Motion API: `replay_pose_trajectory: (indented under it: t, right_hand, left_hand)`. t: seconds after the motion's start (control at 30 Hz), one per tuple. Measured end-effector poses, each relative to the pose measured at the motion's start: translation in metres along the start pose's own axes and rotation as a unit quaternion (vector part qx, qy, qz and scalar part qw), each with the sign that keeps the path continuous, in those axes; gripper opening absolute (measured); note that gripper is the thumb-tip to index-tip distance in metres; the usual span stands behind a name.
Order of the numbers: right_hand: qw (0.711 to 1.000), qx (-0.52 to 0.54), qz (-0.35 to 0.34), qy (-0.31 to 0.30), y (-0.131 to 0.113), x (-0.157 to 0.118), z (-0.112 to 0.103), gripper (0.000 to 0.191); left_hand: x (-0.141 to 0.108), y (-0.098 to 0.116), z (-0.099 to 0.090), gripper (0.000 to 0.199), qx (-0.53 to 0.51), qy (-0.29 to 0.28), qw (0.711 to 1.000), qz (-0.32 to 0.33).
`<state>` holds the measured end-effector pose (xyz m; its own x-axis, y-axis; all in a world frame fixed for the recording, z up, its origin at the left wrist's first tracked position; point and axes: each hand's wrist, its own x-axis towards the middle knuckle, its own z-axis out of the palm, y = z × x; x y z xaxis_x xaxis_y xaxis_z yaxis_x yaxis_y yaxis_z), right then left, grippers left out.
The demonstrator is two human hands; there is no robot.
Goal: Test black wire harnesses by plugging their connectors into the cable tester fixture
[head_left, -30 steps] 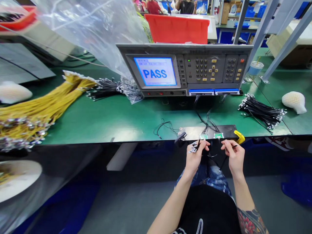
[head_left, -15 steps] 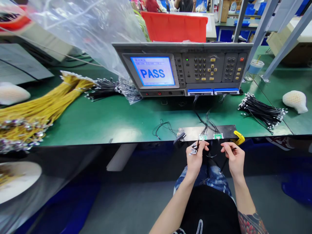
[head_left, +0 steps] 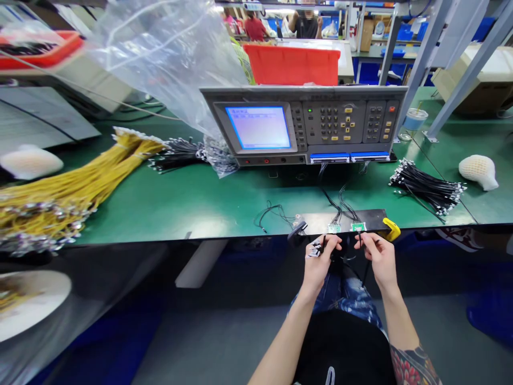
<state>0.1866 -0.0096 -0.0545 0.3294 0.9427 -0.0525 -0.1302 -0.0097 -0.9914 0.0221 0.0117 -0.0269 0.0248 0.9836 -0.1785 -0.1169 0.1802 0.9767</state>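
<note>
Green bench edge lies just beyond the hands. A light, limp black wire is pinched by the right hand; its small, fragile connector is pinched by the left hand, and is best held by its body.

Cable assembly workshop: bench tester, wire bundles

**PASS gone from the tester screen**
Right hand has shifted toward 9 o'clock, nearer the left hand.
</note>
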Motion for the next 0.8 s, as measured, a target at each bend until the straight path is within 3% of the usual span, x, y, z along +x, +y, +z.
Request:
replay_pose_trajectory:
  t: [0.2, 0.33, 0.47, 0.6, 0.7, 0.8]
  right_hand:
    - [0.983, 0.117, 0.062, -0.129, -0.014, -0.006, 0.008, 0.044]
    - [0.975, 0.205, 0.034, -0.078, -0.029, -0.020, 0.002, 0.044]
    - [0.990, 0.133, -0.031, -0.030, -0.035, -0.026, -0.002, 0.040]
    - [0.992, -0.008, -0.040, -0.116, -0.033, -0.028, 0.009, 0.028]
    - [0.986, -0.015, -0.003, -0.166, -0.029, -0.030, 0.018, 0.022]
    - [0.992, 0.014, -0.041, -0.118, -0.027, -0.029, 0.019, 0.026]
  left_hand:
    - [-0.013, 0.011, -0.009, 0.047, -0.052, -0.108, 0.990, -0.073]
    - [-0.022, 0.017, -0.017, 0.058, -0.064, -0.129, 0.982, -0.119]
    - [-0.025, 0.017, -0.016, 0.063, -0.035, -0.173, 0.975, -0.135]
    - [-0.028, 0.011, -0.007, 0.064, -0.001, -0.214, 0.972, -0.101]
    - [-0.032, 0.008, -0.006, 0.067, 0.016, -0.227, 0.971, -0.074]
    - [-0.033, 0.013, -0.013, 0.061, 0.016, -0.265, 0.961, -0.083]
